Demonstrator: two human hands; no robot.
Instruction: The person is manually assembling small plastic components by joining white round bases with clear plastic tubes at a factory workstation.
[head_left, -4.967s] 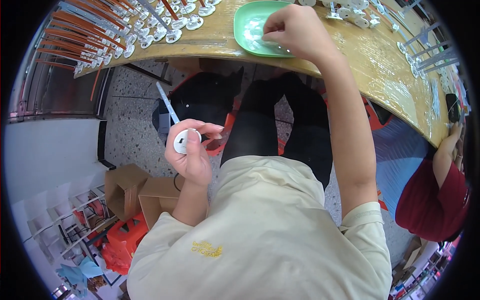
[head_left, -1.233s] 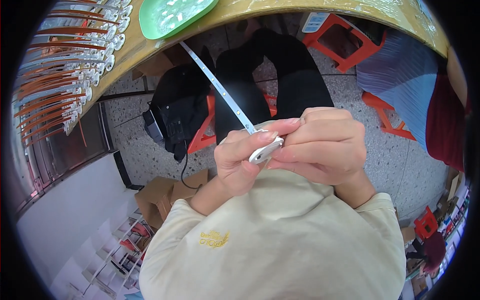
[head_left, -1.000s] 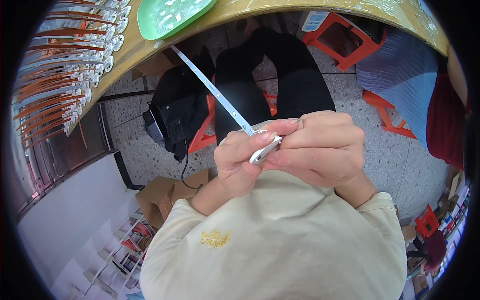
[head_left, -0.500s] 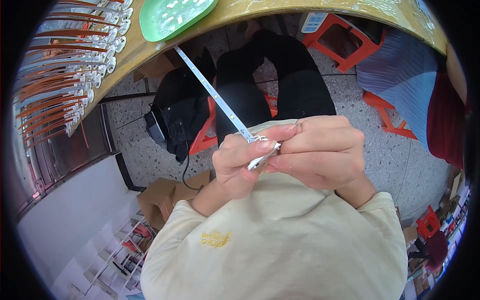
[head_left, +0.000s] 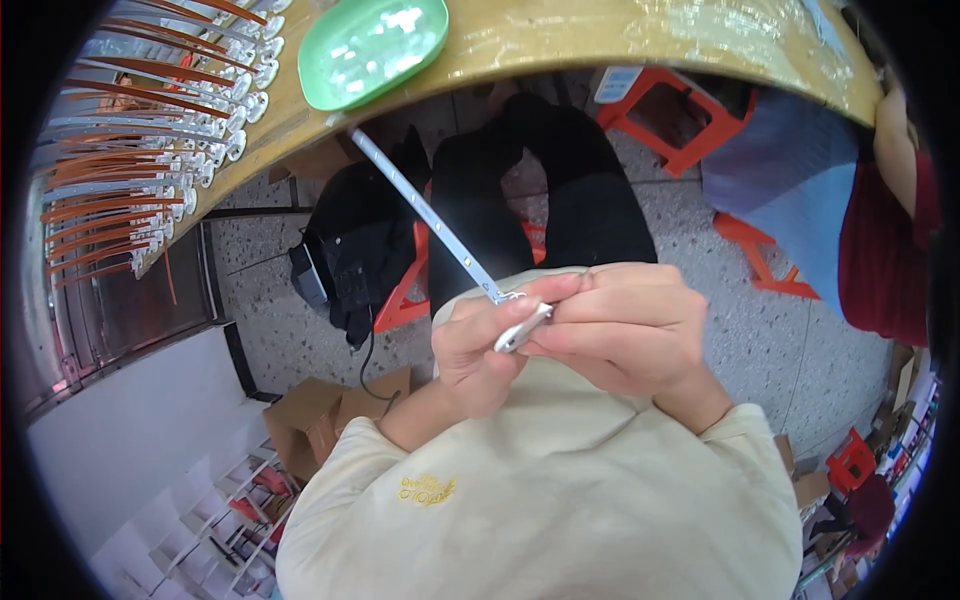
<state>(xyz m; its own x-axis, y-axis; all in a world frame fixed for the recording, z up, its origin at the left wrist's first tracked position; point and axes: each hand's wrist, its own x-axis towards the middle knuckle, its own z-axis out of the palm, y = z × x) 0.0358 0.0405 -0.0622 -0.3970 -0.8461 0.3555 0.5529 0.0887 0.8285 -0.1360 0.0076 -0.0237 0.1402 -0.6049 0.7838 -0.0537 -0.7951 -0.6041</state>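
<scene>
A narrow LED light strip [head_left: 425, 212] with small square diodes slants from the table's edge down to my hands. At its lower end thin white wires [head_left: 512, 296] lead toward a small white plastic piece [head_left: 522, 329]. My left hand [head_left: 470, 350] pinches this piece between thumb and fingers, the strip's end beside the thumb. My right hand [head_left: 630, 325] is closed, its thumb and fingertips pressed together at the piece's right end. What lies between those fingertips is mostly hidden. Both hands are held in front of my chest.
Beyond the hands curves a wooden table [head_left: 560, 50] bearing a green tray [head_left: 318, 80] of small clear or white pieces. Several strips with white ends [head_left: 235, 145] lie at left. Red stools [head_left: 672, 150] stand below, cardboard boxes [head_left: 305, 415] at lower left. Another person's red sleeve [head_left: 885, 260] shows at right.
Both hands sit slightly lower in the picture, and more of the table shows. The white piece has turned a little between my fingers; the grips look much the same.
</scene>
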